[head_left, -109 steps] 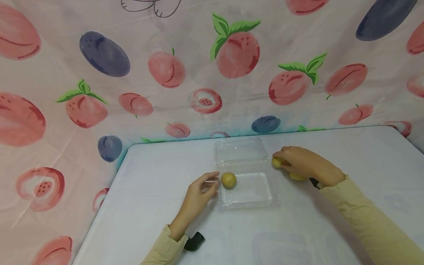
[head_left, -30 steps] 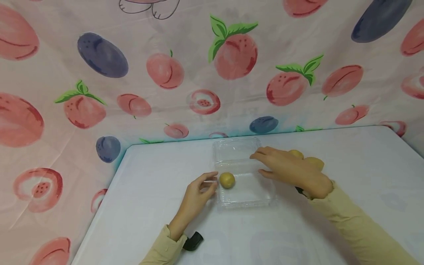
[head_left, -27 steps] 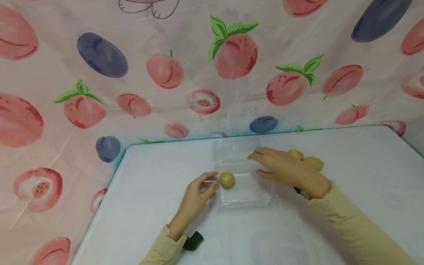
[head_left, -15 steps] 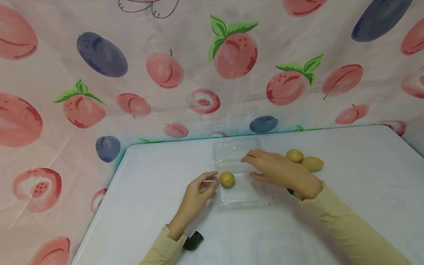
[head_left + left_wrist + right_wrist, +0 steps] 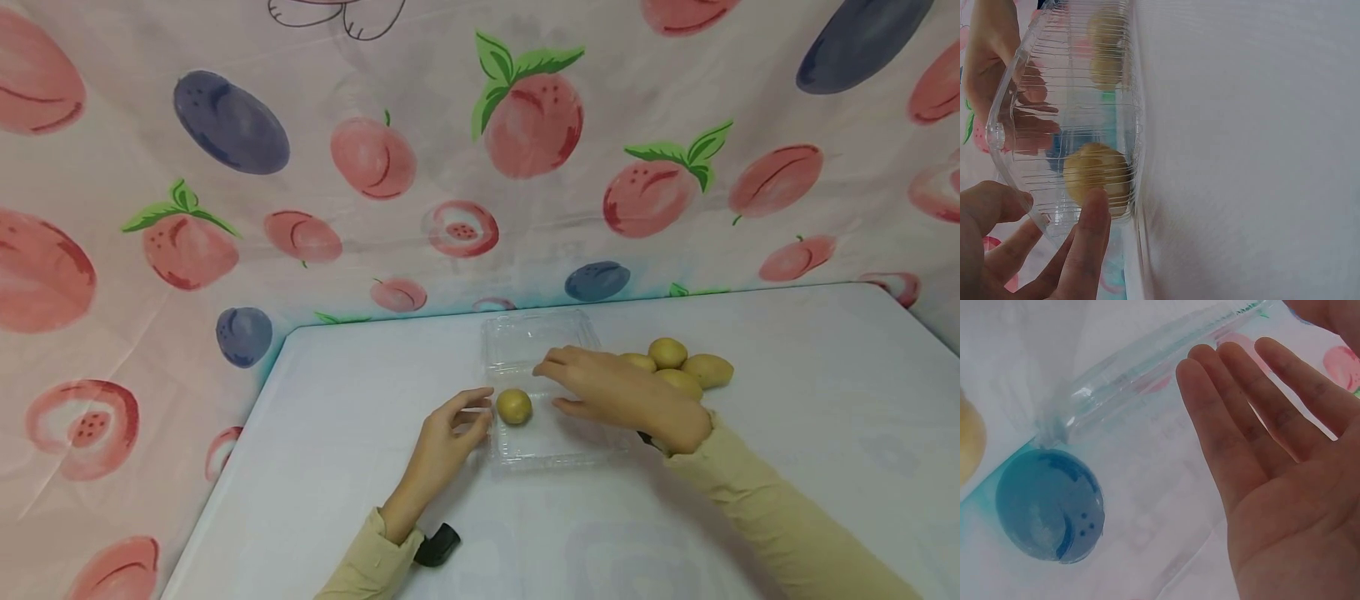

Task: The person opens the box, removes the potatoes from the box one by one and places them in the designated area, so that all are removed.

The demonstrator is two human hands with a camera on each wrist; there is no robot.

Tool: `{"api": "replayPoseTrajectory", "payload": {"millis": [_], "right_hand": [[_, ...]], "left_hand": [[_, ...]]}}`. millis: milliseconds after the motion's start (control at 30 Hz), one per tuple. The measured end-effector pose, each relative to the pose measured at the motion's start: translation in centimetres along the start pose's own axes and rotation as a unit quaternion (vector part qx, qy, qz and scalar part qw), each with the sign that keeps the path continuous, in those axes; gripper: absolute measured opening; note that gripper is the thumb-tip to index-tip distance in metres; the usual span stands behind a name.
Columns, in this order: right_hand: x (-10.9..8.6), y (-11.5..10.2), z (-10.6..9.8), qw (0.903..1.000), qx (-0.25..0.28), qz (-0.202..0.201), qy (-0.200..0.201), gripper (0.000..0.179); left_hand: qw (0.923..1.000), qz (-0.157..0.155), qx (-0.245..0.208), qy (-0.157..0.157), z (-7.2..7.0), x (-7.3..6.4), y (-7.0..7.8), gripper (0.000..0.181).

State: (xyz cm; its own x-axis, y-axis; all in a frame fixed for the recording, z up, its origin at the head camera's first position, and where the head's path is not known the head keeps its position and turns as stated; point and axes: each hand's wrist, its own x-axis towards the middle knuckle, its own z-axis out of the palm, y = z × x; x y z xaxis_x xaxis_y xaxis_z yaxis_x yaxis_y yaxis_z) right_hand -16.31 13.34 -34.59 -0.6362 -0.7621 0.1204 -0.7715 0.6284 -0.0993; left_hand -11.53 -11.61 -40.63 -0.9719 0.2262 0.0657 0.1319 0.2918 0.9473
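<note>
A clear plastic clamshell box [image 5: 558, 460] lies open on the white table, its lid folded back toward the wall. In its base, at the left side, sits one yellow lemon [image 5: 514, 407]. My left hand [image 5: 447, 446] rests against the box's left wall, fingers loosely bent; in the left wrist view, the fingertips [image 5: 1094, 212] touch the plastic outside the lemon. Above the right part of the base hovers my right hand [image 5: 618, 390]. Its fingers are straight and the palm [image 5: 1297, 506] holds nothing. Several more lemons [image 5: 707, 370] lie right of the box, partly hidden behind this hand.
A fruit-print cloth [image 5: 420, 100] hangs as a wall behind the table [image 5: 375, 367]. Black wrist mounts [image 5: 438, 546] stick out under the sleeves.
My right hand was at the lemons earlier, fingers on one of them. It has since moved left over the box, uncovering more lemons. The left hand and the boxed lemon stay put.
</note>
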Motion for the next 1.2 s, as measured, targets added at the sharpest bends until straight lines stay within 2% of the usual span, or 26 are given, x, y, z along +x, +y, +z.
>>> {"api": "replayPoseTrajectory", "payload": {"millis": [433,867,1200], "right_hand": [[0.7,-0.7,0.2,0.9999,0.009,-0.009,-0.006,0.041],[1.8,-1.5,0.1,0.9987,0.025,-0.003,-0.044,0.043],[2.5,-1.9,0.3,0.9983,0.033,-0.010,-0.048,0.039]], "left_hand": [[1.0000,-0.003,-0.006,-0.001,0.0,0.1,0.0,0.035],[1.0000,-0.002,-0.005,-0.001,0.1,0.2,-0.2,0.035],[1.0000,0.000,-0.009,0.000,0.1,0.2,-0.1,0.034]]}}
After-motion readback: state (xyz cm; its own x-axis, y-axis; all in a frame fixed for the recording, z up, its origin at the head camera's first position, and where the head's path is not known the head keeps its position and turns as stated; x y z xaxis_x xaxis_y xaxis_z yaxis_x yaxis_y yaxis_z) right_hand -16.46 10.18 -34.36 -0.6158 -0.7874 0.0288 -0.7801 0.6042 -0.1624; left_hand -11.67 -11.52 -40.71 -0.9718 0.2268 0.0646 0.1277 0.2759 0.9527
